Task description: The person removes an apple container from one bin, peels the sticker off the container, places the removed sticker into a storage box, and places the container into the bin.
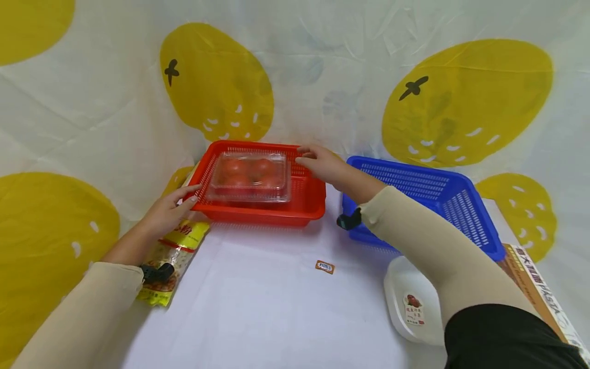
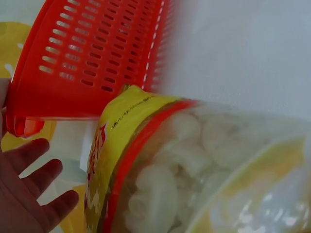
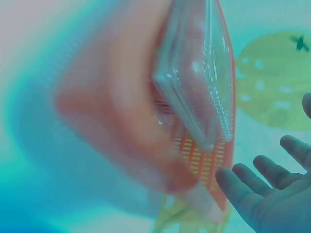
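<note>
Nearest the person, in front of the red basket [image 1: 258, 210], a white tray [image 1: 405, 302] with a fruit label and a small orange sticker [image 1: 324, 266] lay on the table, with a yellow bag of snacks [image 1: 172, 253] under the left forearm. The left hand [image 1: 168, 210] rested with relaxed, nearly straight fingers against the red basket's near-left corner, gripping nothing, while the right hand [image 1: 322, 163] lay, fingers extended, on its far-right rim. Inside the red basket sat a clear clamshell box of tomatoes [image 1: 251, 177], and a blue basket [image 1: 428, 195] stood just right of it.
</note>
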Motion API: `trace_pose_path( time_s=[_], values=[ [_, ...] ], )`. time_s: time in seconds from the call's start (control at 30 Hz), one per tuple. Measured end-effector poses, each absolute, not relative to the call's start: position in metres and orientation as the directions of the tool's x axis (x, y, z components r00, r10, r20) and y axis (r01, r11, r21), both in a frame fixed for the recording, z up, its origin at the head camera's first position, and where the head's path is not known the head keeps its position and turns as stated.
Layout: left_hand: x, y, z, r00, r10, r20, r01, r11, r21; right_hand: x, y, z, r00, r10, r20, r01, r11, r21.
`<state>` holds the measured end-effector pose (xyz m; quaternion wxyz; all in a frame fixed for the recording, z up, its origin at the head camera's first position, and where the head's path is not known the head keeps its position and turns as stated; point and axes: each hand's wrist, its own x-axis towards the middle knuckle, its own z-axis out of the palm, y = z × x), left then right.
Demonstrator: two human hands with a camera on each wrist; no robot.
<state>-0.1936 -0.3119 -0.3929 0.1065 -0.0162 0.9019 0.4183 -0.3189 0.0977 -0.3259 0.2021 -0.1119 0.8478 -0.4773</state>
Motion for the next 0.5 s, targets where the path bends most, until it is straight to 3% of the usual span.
trace_pose_path(
  time_s=[0.27,0.5],
  values=[
    [-0.189,-0.315,-0.393,-0.995,0.092,0.037,0.096,0.804,0.587,-0.245,0.151,-0.328,-0.913,-0.384,-0.137,-0.106,0.548,-0.83],
    [-0.176,-0.292,-0.387,-0.94,0.196,0.279,0.3,0.866,0.401,-0.197,0.186,-0.342,-0.888,-0.459,-0.027,-0.315,0.649,-0.693]
  ],
)
